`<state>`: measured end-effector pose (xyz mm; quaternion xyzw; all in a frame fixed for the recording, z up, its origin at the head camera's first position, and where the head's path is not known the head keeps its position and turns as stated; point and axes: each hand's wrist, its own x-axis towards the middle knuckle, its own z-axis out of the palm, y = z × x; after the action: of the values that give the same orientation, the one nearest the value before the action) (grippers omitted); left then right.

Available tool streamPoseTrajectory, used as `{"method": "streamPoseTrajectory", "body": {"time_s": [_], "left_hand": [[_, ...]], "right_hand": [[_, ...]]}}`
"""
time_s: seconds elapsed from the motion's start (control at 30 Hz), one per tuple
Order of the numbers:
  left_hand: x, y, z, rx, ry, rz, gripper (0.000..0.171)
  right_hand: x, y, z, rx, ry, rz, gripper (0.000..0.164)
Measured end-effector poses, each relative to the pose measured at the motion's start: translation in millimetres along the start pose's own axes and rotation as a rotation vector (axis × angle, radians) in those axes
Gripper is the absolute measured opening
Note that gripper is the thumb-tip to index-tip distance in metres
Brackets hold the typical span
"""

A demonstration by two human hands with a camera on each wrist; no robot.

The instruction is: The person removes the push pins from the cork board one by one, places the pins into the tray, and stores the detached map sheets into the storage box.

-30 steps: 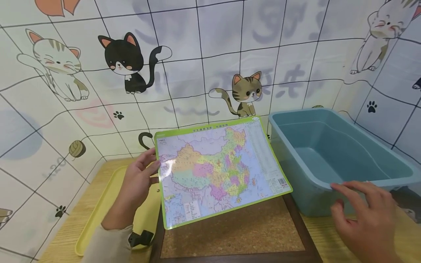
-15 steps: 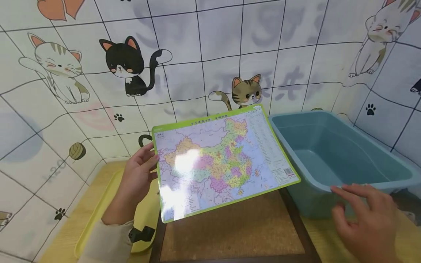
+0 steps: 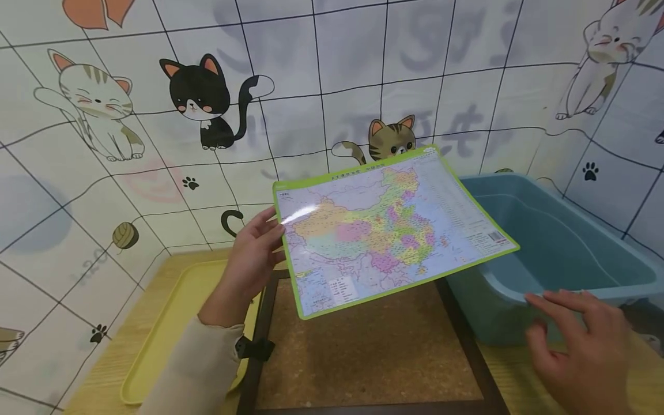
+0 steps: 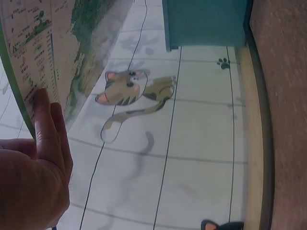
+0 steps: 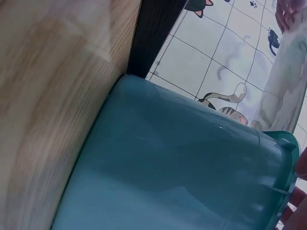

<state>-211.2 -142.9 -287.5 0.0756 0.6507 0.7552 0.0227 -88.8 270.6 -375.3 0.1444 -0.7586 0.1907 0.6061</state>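
Observation:
A laminated map sheet (image 3: 363, 230) with a green border is tilted in the air above a cork board (image 3: 373, 357). My left hand (image 3: 254, 256) pinches its left edge, the thumb on the map face and the fingers behind. The left wrist view shows fingers (image 4: 45, 129) lying flat along the printed back of the sheet (image 4: 29, 52). Its right corner overlaps the blue-green plastic bin (image 3: 498, 311) in the head view. My right hand (image 3: 586, 346) is at the bin's near rim, fingertips right at the edge and loosely bent, thumb below.
The bin stands on the wooden table (image 3: 503, 369) to the right of the dark-framed cork board. A yellow tray (image 3: 171, 328) lies on the left, partly behind my left forearm. Behind everything rises a wall covering (image 3: 295, 127) printed with cats.
My left hand has carried the map rightward and up, so its right side now overlaps the bin and more cork board shows. The right hand stays at the bin's rim.

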Motion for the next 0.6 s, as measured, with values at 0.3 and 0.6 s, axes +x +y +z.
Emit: {"method": "streamPoseTrajectory", "body": {"time_s": [0.3, 0.6], "left_hand": [[15.6, 3.4, 40.9, -0.047, -0.056, 0.016, 0.047], [29.0, 12.4, 68.8, -0.092, -0.087, -0.003, 0.047]], "right_hand": [[2.5, -4.2, 4.1, 0.040, 0.074, -0.014, 0.041], [7.8, -6.3, 5.1, 0.058, 0.081, -0.019, 0.042]]}}
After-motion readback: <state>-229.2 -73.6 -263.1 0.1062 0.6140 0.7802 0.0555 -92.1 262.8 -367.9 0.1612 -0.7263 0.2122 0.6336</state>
